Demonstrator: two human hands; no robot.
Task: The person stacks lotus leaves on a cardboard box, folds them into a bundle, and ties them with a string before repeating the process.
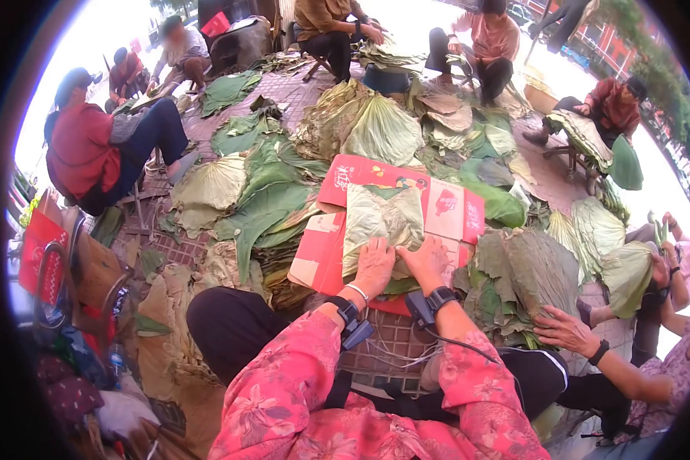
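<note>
A folded, pale-green lotus leaf [387, 215] lies in front of me on an opened red cardboard box [326, 253]. My left hand [376, 267] rests on the near left part of this leaf, fingers stretched out. Just beside it, my right hand [428, 262] touches the leaf's near right edge, its thumb and fingers apart. Both palms face down, and neither hand grasps anything that I can see. Part of the leaf's near edge is hidden under my hands.
Large piles of dried lotus leaves [383, 126] and greener leaves [272, 192] surround the cardboard. At right, a co-worker's hand [563, 331] touches a leaf stack [525, 268]. Several people sit around the piles handling leaves. A brown bag [92, 261] stands at left.
</note>
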